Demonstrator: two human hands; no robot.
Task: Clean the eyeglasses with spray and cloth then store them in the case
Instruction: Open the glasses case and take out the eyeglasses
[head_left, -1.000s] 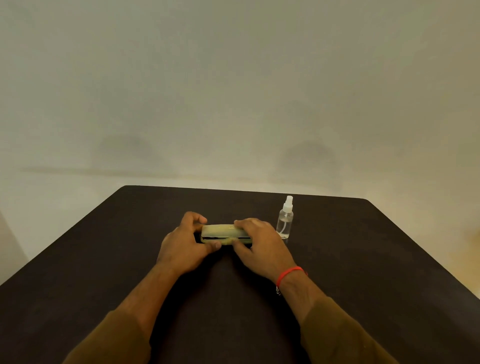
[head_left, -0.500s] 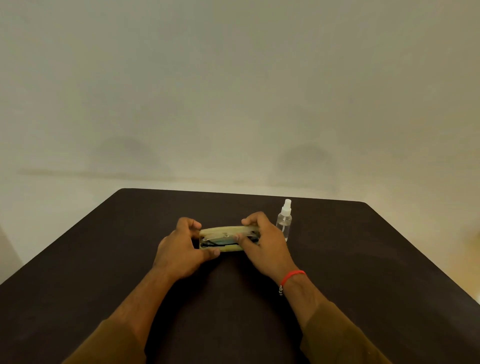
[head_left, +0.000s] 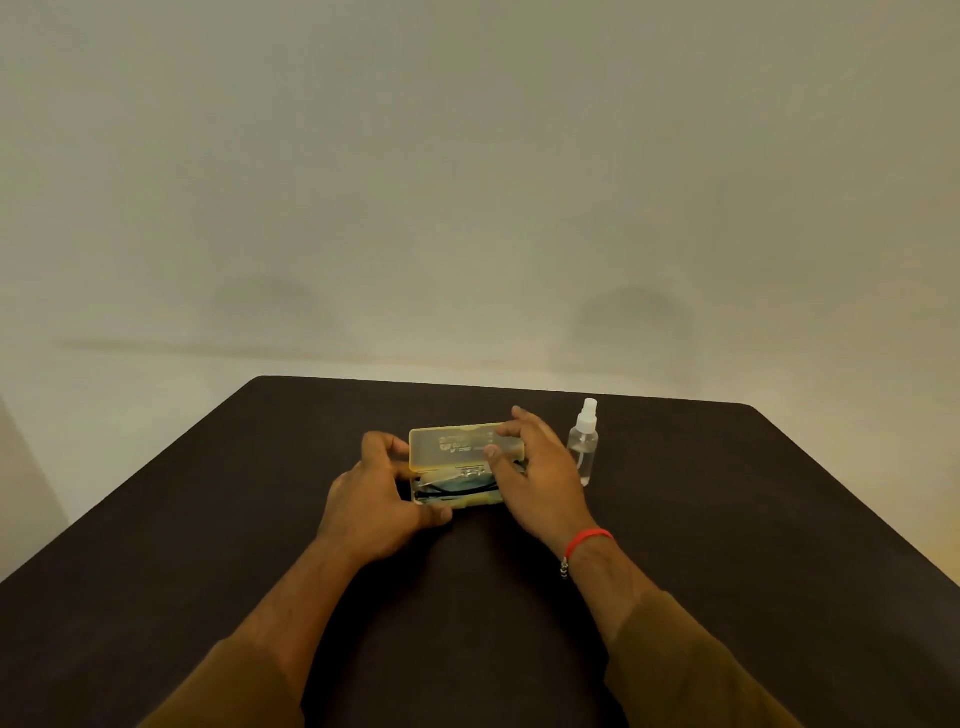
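Swinging up from nearly shut a second ago, the lid (head_left: 460, 446) of the yellow translucent eyeglass case (head_left: 457, 500) is now standing close to upright, hinged along the far edge. The right hand (head_left: 540, 475) is pinching the lid's right end between thumb and fingers, while the left hand (head_left: 376, 493) is curling around the left end of the case's base and bracing it against the table (head_left: 727, 545). Both hands are closed on the case, neither one empty.

Inside the open base, the eyeglasses (head_left: 457, 486) are lying folded, dark frame showing, with something pale and crumpled beside them that is probably the cloth, though it is too small to tell. So the task is only beginning, I judge: the case is being opened so that the glasses can come out for cleaning, and storing is a long way off.

The clear spray bottle (head_left: 583, 447) is standing upright just beside the right hand, untouched, its white nozzle on top.

The table is dark brown, matte and otherwise bare, with a rounded far corner. Beyond it a plain pale wall (head_left: 467, 182) is filling the upper view, carrying two faint soft shadows. A red thread bracelet (head_left: 587, 540) is circling the right wrist.
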